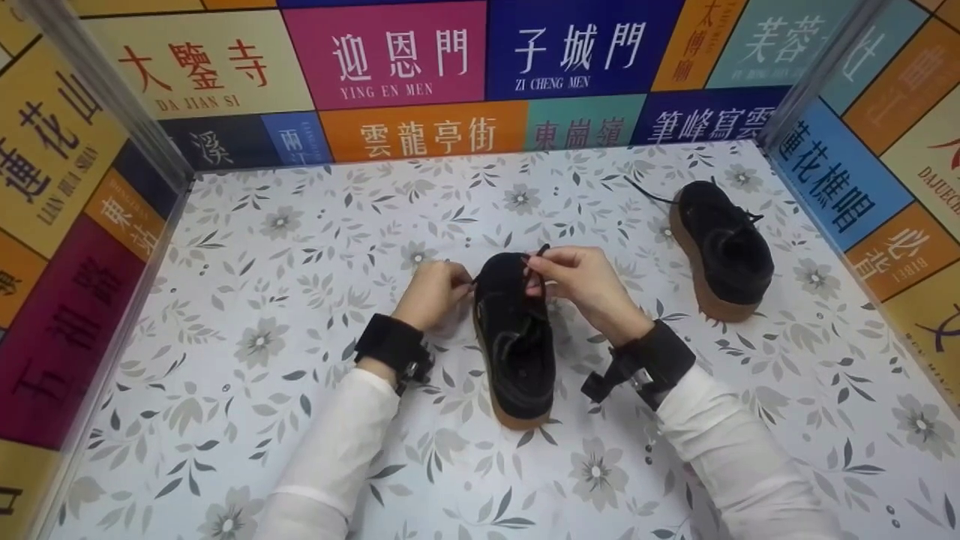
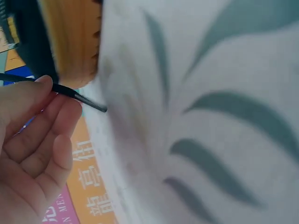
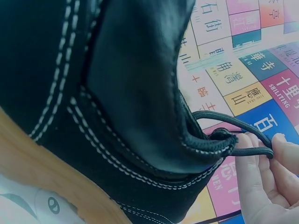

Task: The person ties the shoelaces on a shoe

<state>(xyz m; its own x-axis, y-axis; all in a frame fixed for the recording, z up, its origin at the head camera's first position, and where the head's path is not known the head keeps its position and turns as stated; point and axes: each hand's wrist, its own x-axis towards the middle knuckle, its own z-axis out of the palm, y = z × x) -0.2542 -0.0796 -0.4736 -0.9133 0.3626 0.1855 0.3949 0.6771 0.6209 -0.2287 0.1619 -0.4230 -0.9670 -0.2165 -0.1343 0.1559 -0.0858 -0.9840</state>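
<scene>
A black shoe (image 1: 491, 322) with a tan sole stands on the patterned surface between both hands, its toe pointing away from me. At its left side, my left hand (image 1: 433, 294) pinches one end of a dark shoelace (image 2: 70, 92) between thumb and index finger, the tip sticking out past them. Over on the right, near the front of the shoe, my right hand (image 1: 589, 283) pinches a loop of the lace (image 3: 236, 122). In the right wrist view this loop runs from a knot (image 3: 223, 135) at the shoe's lacing to the fingertips.
A second black shoe (image 1: 727, 251) with a tan sole stands to the right, a loose lace (image 1: 651, 193) trailing from its front. The white surface (image 1: 315, 225) carries a grey leaf and flower print. Colourful lettered panels (image 1: 409, 60) enclose the back and both sides.
</scene>
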